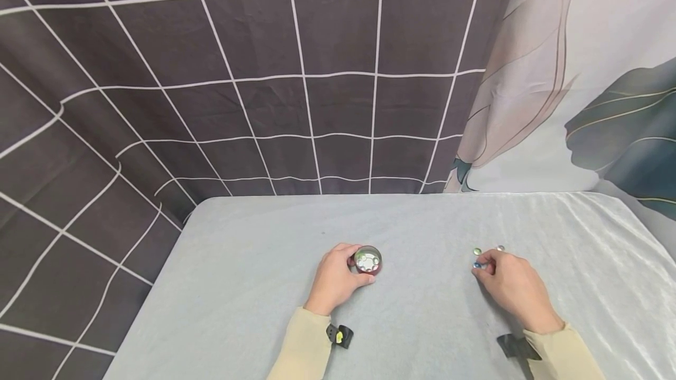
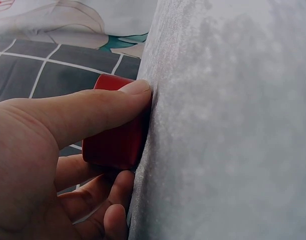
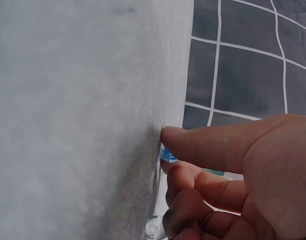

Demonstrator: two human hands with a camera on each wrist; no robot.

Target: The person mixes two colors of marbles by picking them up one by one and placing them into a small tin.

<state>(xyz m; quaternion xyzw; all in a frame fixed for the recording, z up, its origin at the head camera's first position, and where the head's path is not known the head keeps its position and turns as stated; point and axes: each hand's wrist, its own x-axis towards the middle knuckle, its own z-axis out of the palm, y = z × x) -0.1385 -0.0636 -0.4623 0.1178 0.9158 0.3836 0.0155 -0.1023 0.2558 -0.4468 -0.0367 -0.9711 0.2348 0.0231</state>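
My left hand (image 1: pixel 335 277) curls round a small round red container (image 2: pixel 112 145) standing on the cloth, thumb on the near side and fingers behind. Several shiny, flat glass beads (image 1: pixel 368 261) lie inside it. To the right, my right hand (image 1: pixel 514 289) pinches a blue glass bead (image 3: pixel 168 155) between thumb and index finger, right at the cloth. A green glass bead (image 1: pixel 477 251) lies just beyond those fingertips. Close by the knuckles is a clear glass bead (image 1: pixel 500 247), partly hidden by the hand in the head view.
A pale grey velvety cloth (image 1: pixel 253 286) covers the table. Behind its far edge hangs a dark curtain (image 1: pixel 338 104) with white grid lines, and a leaf-patterned curtain (image 1: pixel 533 151) hangs at the right. Dark straps with small devices sit on both wrists.
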